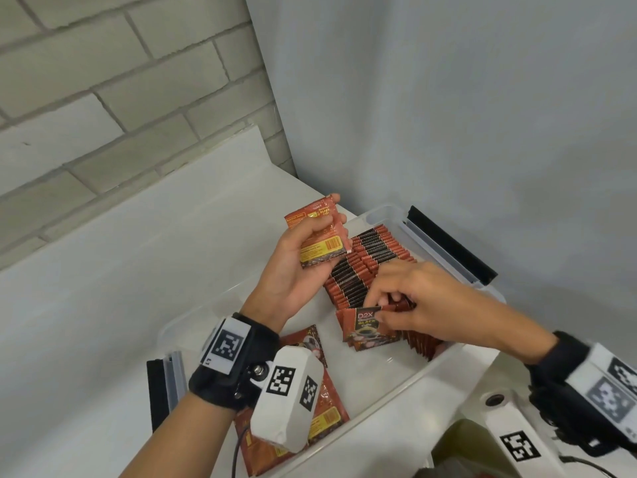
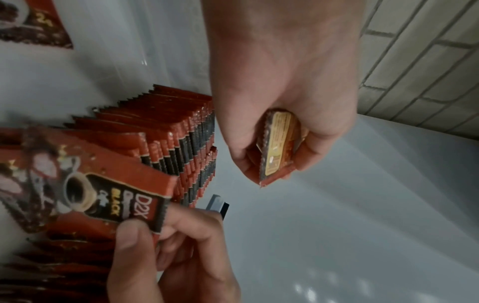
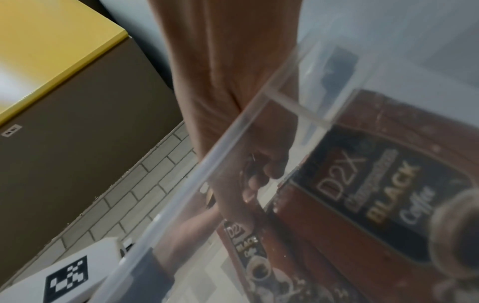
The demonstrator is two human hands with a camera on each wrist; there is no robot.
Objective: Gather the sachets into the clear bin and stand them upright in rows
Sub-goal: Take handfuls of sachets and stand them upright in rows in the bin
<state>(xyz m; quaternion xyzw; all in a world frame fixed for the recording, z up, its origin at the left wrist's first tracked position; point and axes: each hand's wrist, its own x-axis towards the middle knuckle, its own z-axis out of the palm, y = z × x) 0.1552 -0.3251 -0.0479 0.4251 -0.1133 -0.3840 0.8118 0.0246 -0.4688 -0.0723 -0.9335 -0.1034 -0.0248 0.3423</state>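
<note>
The clear bin (image 1: 458,357) rests on the white counter (image 1: 103,270). The left hand (image 1: 296,267) holds a small stack of sachets (image 1: 319,232) above the bin's far left edge, its grip closed around them; their count cannot be determined. The right hand (image 1: 424,301) pinches one sachet (image 1: 368,327) by its top edge at the near end of the upright rows (image 1: 365,267). Loose sachets (image 1: 324,412) lie flat in the bin, partly hidden by the left wrist camera (image 1: 286,395). The right wrist view is blurred by the bin wall.

The sachets (image 3: 383,196) read "D2X", "BLACK", "Coffee".
</note>
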